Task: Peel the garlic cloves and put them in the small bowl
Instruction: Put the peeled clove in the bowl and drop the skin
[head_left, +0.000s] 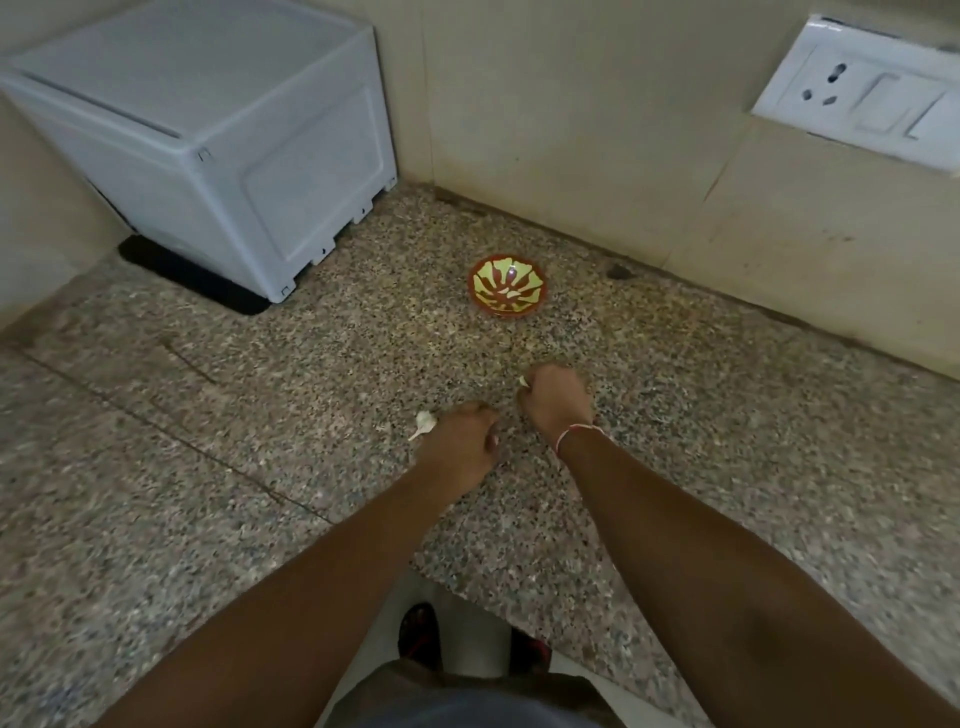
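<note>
A small bowl (507, 286), red-brown with a yellow pattern, sits on the speckled stone counter (260, 415) near the back wall, and I see nothing in it. My right hand (556, 400) is curled below the bowl and pinches a pale garlic clove (523, 382) that peeks out at its fingertips. My left hand (460, 449) is curled just to its left, low over the counter. A white garlic piece (423, 423) with a stem lies against the left hand's knuckles; whether the fingers hold it is hidden.
A white plastic box (208, 140) stands on a black mat at the back left. A wall socket plate (862, 93) is at the upper right. The counter's front edge runs near my body, with the floor and my shoes (418, 634) below.
</note>
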